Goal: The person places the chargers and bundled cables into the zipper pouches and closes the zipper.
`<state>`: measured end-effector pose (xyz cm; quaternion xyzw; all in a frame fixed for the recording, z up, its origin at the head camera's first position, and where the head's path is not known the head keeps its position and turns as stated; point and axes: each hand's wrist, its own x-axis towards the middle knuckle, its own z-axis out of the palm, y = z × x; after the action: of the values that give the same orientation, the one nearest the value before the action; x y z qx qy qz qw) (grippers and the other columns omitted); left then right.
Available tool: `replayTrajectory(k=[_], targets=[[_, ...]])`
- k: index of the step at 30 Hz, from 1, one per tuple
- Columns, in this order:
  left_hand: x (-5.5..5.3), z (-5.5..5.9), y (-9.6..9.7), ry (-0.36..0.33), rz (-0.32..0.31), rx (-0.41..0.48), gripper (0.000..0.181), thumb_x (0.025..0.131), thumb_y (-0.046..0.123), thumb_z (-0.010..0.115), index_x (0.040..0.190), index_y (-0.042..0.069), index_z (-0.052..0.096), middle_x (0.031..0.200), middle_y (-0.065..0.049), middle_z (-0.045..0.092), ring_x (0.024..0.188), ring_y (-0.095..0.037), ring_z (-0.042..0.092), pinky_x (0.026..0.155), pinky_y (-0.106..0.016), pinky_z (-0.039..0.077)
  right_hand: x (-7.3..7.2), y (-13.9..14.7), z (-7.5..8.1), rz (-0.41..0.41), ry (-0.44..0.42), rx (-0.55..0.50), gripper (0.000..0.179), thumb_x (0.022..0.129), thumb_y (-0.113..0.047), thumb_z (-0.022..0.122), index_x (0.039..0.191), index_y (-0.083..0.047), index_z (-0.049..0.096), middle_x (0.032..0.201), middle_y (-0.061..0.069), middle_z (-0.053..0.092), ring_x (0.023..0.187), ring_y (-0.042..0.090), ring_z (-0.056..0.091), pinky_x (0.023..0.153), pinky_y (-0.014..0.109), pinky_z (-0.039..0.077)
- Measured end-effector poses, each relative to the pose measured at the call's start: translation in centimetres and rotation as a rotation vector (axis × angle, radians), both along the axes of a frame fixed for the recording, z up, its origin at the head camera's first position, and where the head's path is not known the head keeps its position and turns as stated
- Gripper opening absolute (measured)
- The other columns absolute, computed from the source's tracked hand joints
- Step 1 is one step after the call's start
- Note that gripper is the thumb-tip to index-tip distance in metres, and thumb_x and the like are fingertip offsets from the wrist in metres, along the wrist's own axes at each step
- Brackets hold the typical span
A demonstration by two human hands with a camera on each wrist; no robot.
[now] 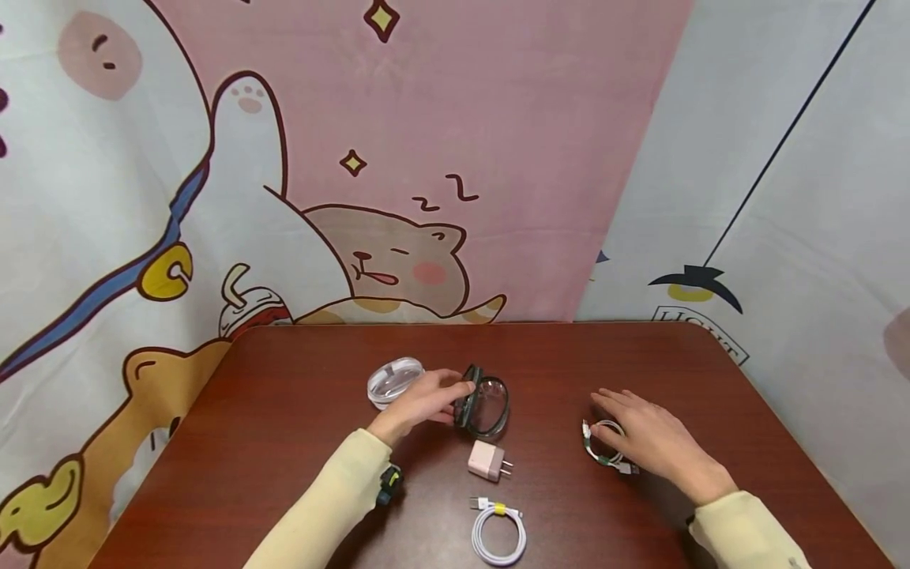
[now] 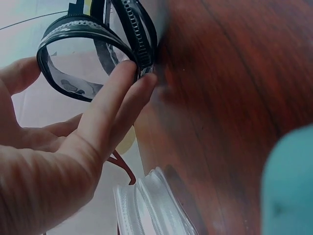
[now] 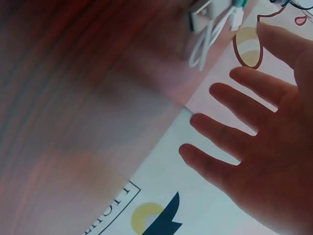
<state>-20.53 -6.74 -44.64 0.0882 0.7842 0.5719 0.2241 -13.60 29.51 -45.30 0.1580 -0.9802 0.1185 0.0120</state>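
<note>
Near the middle of the table, my left hand (image 1: 425,397) holds a small round clear pouch (image 1: 490,407) with black zipper edging. In the left wrist view its black rims (image 2: 88,30) stand apart, with the thumb on one side and fingertips on the other. My right hand (image 1: 643,433) is spread over a coiled white cable (image 1: 628,468) with a green tie, at the right. The right wrist view shows the fingers (image 3: 230,105) straight and apart, nothing between them, with the cable's USB plug (image 3: 199,17) beyond.
A similar clear pouch with white edging (image 1: 375,389) lies just left of my left hand. Toward the front are a pink charger (image 1: 486,460) with two prongs and a coiled white cable (image 1: 478,545) with a yellow tie. A cartoon-print cloth (image 1: 526,158) hangs behind the brown table (image 1: 298,356).
</note>
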Motion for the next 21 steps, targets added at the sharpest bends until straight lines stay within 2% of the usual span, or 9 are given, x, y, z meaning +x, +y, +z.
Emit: replayTrajectory(k=[5, 8, 11, 14, 17, 21], targets=[[-0.1, -0.1, 0.0, 0.001, 0.006, 0.007, 0.068, 0.099, 0.034, 0.067, 0.147, -0.009, 0.046, 0.122, -0.022, 0.064, 0.096, -0.03, 0.07, 0.085, -0.046, 0.06, 0.2, 0.6, -0.5, 0.007, -0.004, 0.018, 0.04, 0.092, -0.026, 0.079, 0.126, -0.006, 0.072, 0.125, 0.013, 0.069, 0.113, 0.036, 0.067, 0.085, 0.058, 0.055], [0.0, -0.2, 0.0, 0.001, 0.009, 0.016, 0.069, 0.099, 0.034, 0.067, 0.147, -0.01, 0.045, 0.122, -0.022, 0.064, 0.095, -0.03, 0.07, 0.084, -0.045, 0.061, 0.2, 0.9, -1.0, 0.021, 0.038, 0.021, 0.027, 0.089, -0.019, 0.082, 0.114, -0.01, 0.076, 0.11, 0.005, 0.07, 0.096, 0.027, 0.069, 0.074, 0.05, 0.056], [0.0, -0.2, 0.0, -0.001, 0.01, 0.02, 0.069, 0.099, 0.034, 0.067, 0.147, -0.011, 0.044, 0.123, -0.023, 0.064, 0.095, -0.03, 0.07, 0.083, -0.045, 0.061, 0.2, 1.1, -1.4, 0.03, 0.1, 0.013, 0.019, 0.084, -0.013, 0.085, 0.1, -0.014, 0.076, 0.096, -0.002, 0.065, 0.08, 0.019, 0.065, 0.065, 0.043, 0.053], [0.0, -0.3, -0.1, -0.003, 0.012, 0.017, 0.07, 0.099, 0.035, 0.068, 0.147, -0.01, 0.045, 0.123, -0.023, 0.064, 0.095, -0.03, 0.071, 0.083, -0.045, 0.061, 0.0, 1.2, -1.7, 0.036, 0.131, 0.0, 0.019, 0.08, -0.007, 0.087, 0.09, -0.016, 0.072, 0.084, -0.006, 0.06, 0.07, 0.013, 0.058, 0.059, 0.038, 0.049], [-0.1, -0.2, -0.1, -0.001, 0.013, 0.017, 0.069, 0.099, 0.035, 0.068, 0.147, -0.009, 0.046, 0.122, -0.022, 0.064, 0.095, -0.03, 0.071, 0.083, -0.046, 0.061, -0.3, 1.3, -1.9, 0.043, 0.131, -0.007, 0.023, 0.079, -0.003, 0.084, 0.081, -0.017, 0.066, 0.076, -0.009, 0.055, 0.066, 0.01, 0.053, 0.057, 0.036, 0.046], [-0.1, -0.2, -0.1, -0.004, 0.016, 0.026, 0.068, 0.099, 0.035, 0.068, 0.147, -0.009, 0.046, 0.121, -0.022, 0.064, 0.095, -0.03, 0.071, 0.083, -0.046, 0.061, -0.6, 1.4, -1.8, 0.039, 0.079, -0.015, 0.024, 0.079, -0.002, 0.08, 0.076, -0.018, 0.062, 0.07, -0.012, 0.051, 0.064, 0.009, 0.048, 0.057, 0.033, 0.043]])
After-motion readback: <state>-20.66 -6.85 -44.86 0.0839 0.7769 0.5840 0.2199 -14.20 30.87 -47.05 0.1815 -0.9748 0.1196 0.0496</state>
